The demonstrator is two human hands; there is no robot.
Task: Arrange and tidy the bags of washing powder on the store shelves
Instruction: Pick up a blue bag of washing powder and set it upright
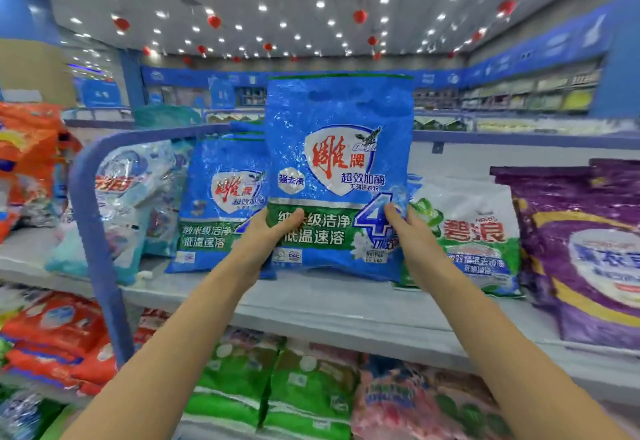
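Head view: left grip (266, 237) and right grip (414, 231) clasp lower sides of blue bag (337, 162), upright over shelf (346, 304). Matching bag (216, 204) close behind-left, white-green bag (474, 231) behind-right, purple bag (585, 252) farther right. Open room along shelf front edge.

left arm (180, 346) + left grip (266, 237) — bare | right arm (495, 346) + right grip (412, 231) — bare

1. On the held blue bag (339, 176): "雕牌", "超效加酶", "强去渍", "纳米级洁净 低温速溶", and a large "4".
2. On the second blue bag (221, 204) to its left: "雕牌", "纳米级洁净 低温速溶".
3. On the white-green bag (474, 231): "碧浪".
4. On the purple bag (588, 249): print too blurred to read.
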